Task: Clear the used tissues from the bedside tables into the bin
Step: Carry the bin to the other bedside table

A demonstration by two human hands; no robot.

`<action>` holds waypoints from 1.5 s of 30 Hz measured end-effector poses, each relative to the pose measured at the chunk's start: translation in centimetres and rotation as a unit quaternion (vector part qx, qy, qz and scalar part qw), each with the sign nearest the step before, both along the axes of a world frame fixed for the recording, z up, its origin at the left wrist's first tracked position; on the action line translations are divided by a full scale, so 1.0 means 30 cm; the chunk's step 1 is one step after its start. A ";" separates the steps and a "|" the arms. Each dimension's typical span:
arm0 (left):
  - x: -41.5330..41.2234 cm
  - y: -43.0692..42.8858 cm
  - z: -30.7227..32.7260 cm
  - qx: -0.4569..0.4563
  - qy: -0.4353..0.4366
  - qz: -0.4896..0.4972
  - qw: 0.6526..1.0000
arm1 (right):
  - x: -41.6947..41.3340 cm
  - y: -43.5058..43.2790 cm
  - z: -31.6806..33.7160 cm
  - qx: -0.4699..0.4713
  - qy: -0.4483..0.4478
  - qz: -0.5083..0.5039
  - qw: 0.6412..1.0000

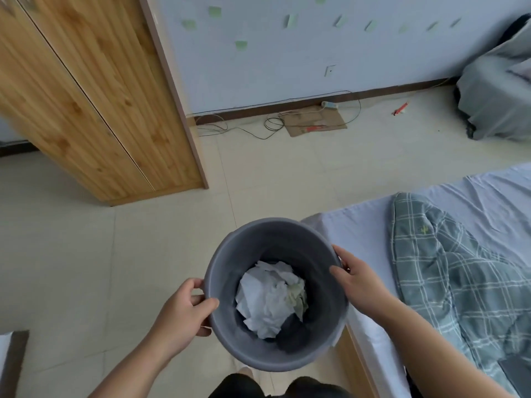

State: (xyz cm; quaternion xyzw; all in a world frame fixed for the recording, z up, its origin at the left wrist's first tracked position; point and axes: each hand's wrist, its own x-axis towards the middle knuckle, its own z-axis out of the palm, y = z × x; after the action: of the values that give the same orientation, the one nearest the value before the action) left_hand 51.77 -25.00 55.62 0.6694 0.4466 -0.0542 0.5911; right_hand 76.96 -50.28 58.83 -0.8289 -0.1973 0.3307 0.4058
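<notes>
A round grey bin (260, 234) is held up in front of me, above the tiled floor, its mouth facing the camera. Crumpled white tissues (270, 300) lie in a heap at its bottom, with a greenish scrap among them. My left hand (184, 307) grips the bin's left rim, thumb over the edge. My right hand (356, 278) holds the right rim, thumb inside and fingers behind the wall. No bedside table shows clearly.
A wooden wardrobe (94, 96) stands at the left. A bed with a white sheet (474, 202) and a checked quilt (459, 282) fills the right. Cables, a power strip (329, 104) and cardboard (316, 122) lie along the far wall. A dark-edged surface (13, 366) pokes in at bottom left.
</notes>
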 end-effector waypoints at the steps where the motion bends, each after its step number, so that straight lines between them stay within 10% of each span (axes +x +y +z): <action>1: 0.050 0.053 0.011 0.000 -0.003 -0.006 1.000 | 0.040 0.044 0.009 0.000 0.002 -0.007 1.000; 31: 1.935 1.063 0.053 -0.014 0.002 -0.128 0.992 | 1.659 0.858 -0.043 0.018 -0.008 -0.174 0.984; 45: 3.085 1.033 0.031 0.012 0.003 -0.486 0.874 | 2.004 0.723 0.011 0.009 -0.018 -0.500 0.866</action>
State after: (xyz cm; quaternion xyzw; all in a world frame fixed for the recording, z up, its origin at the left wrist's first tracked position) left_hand 144.31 6.00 56.55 0.8088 0.0677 -0.3314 0.4810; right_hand 137.09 -28.58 59.15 -0.8189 0.2332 0.0667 0.5202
